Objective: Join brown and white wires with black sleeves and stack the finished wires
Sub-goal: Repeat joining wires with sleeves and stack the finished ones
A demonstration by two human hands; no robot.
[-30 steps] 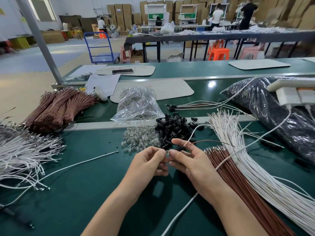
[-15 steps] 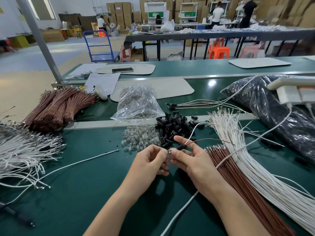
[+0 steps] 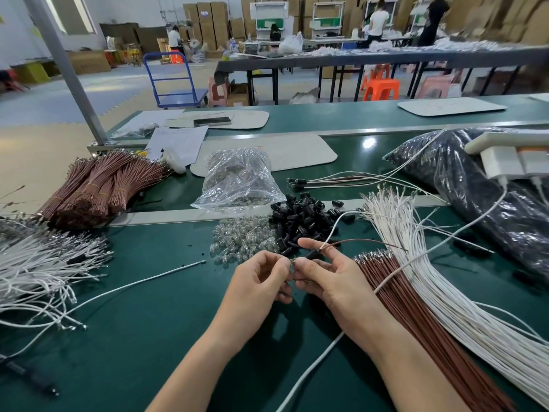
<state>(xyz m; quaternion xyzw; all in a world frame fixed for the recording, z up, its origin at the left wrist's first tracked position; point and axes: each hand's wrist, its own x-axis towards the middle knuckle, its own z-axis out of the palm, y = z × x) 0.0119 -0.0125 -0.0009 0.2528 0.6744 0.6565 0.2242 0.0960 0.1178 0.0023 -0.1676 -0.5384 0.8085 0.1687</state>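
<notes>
Only a few finished wires [image 3: 326, 181] lie stacked beyond your fingers; the loose brown wires [image 3: 421, 322] and loose white wires [image 3: 463, 316] to your right are mostly unused. Your right hand [image 3: 332, 281] pinches the black sleeve [image 3: 313, 254], with a brown wire [image 3: 365, 241] and a white wire [image 3: 334, 230] trailing from it. Your left hand [image 3: 261, 281] pinches something small at its near end.

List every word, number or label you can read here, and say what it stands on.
No text here can be read.
Paper sheet: faint print, too blurred to read.
Cardboard boxes: small labels, too small to read.
White mat: faint scribble, not legible.
</notes>
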